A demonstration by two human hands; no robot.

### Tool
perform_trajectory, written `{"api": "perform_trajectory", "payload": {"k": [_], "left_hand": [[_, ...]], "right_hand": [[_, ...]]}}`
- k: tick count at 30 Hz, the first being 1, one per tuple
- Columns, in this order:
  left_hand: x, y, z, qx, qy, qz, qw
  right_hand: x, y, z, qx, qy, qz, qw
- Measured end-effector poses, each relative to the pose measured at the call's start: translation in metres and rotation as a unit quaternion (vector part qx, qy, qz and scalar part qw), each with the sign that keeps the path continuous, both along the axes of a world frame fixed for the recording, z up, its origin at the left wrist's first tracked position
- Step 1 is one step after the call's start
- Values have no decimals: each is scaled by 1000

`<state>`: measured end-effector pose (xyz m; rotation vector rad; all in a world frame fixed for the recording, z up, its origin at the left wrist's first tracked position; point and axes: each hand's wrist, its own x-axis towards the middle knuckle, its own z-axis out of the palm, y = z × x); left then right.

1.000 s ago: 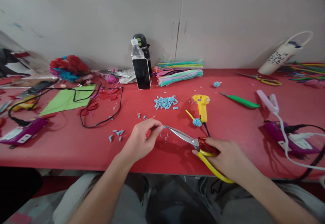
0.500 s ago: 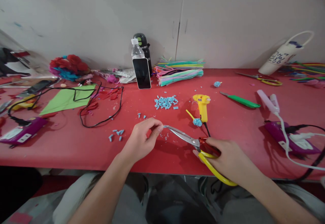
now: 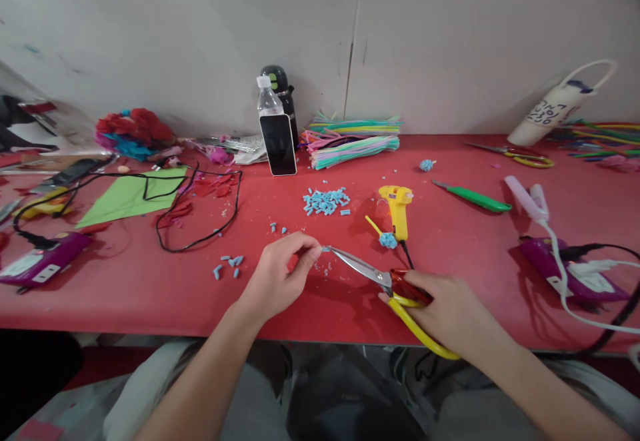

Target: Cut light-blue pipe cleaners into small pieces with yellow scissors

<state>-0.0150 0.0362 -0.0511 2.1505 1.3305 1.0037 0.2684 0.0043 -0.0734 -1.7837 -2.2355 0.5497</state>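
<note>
Between thumb and forefinger, my left hand (image 3: 287,268) pinches a short light-blue piece of pipe cleaner (image 3: 326,249), whose end sticks out to the right. My right hand (image 3: 445,311) grips scissors (image 3: 363,269) with red and yellow handles. Their blades point left and their tips meet the blue piece; the blades look nearly closed. Beyond my hands lies a pile of short blue pieces (image 3: 326,202). Several more blue pieces (image 3: 234,263) are scattered left of my left hand. Blue fluff specks dot the red table (image 3: 320,314) under the blades.
A yellow glue gun (image 3: 399,211) and a blue pompom on a yellow stem (image 3: 387,240) lie beyond my right hand. Farther right are a green-handled knife (image 3: 477,198) and a purple power strip (image 3: 570,271). A phone (image 3: 279,144) leans on bottles; pipe cleaner bundles (image 3: 355,151) lie beside it.
The scissor handles have drawn slightly closer together as my right hand closes. My left hand stays almost in place, and the view has shifted a touch.
</note>
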Motion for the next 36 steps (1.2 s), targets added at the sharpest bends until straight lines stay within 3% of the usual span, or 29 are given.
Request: {"api": "perform_trajectory", "payload": {"k": [10,19,36], "left_hand": [[-1,1,1,-8,-12,1,1000],[1,1,0,-9,-13,1,1000],[1,1,-1,-8,-19,-6,1000]], "right_hand": [[-2,-2,8,0,3,-1,1000],[0,1,1,-13,-3,-4,1000],[-1,-1,4,-2,1,0,1000]]}}
